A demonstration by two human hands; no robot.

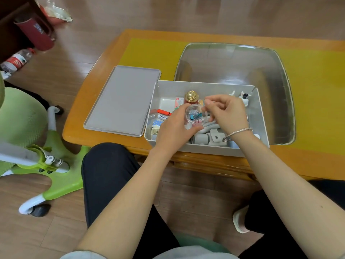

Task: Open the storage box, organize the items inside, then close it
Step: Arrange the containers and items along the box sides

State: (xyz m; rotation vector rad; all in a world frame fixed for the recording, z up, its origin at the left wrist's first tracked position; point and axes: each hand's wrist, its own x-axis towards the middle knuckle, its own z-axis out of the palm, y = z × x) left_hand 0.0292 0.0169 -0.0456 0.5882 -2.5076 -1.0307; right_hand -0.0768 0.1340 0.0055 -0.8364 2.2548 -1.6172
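head view | worn on the head, above the lap | faces forward and down | close over the table's (104,101) near edge

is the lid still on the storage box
No, the grey lid lies flat on the table to the left of the open storage box, while both hands hold a small clear container over it.

Box: grey storage box (260,116) open on the wooden table (89,113), full of small items.
Lid: grey lid (123,100) flat on the table, just left of the box.
Left hand (173,129): holds a clear round container (195,116) of clips over the box.
Right hand (229,113): fingers pinched at the container's upper right edge.
Tray: metal tray (242,62) behind the box.
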